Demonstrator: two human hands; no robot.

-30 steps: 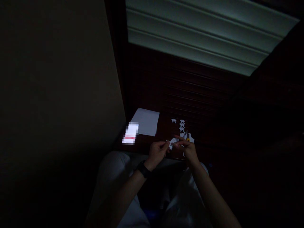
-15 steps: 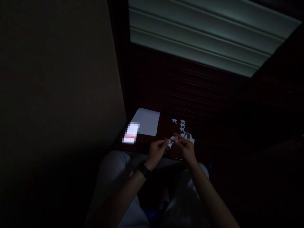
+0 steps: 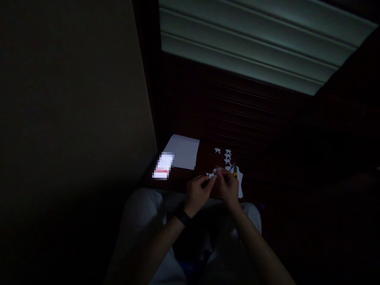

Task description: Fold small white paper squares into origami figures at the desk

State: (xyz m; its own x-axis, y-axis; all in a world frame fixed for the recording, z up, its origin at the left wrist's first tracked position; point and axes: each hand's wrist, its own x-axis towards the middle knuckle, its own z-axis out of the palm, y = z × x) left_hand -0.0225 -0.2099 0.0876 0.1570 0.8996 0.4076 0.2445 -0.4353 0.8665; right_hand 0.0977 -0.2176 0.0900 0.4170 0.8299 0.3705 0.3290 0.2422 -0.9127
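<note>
Both hands pinch one small folded piece of white paper above the near edge of a dark table. My left hand is closed on its left side, thumb and fingers together. My right hand is closed on the right side, fingertips close to those of the left. Part of the folded paper is hidden behind the fingers. Just beyond my right hand lies a cutter with yellow on its handle, resting on white paper sheets. Several small folded paper shapes lie past it.
A stack of white paper lies at the table's left. Overlapping its left edge is a bright, blurred-out phone-like screen. A plain wall rises at the left, and a dark slatted panel stands behind the table. The room is dim.
My right hand has moved left and its fingers have closed on the folded paper, closer to my left hand. More of the paper sheets at the right now shows.
</note>
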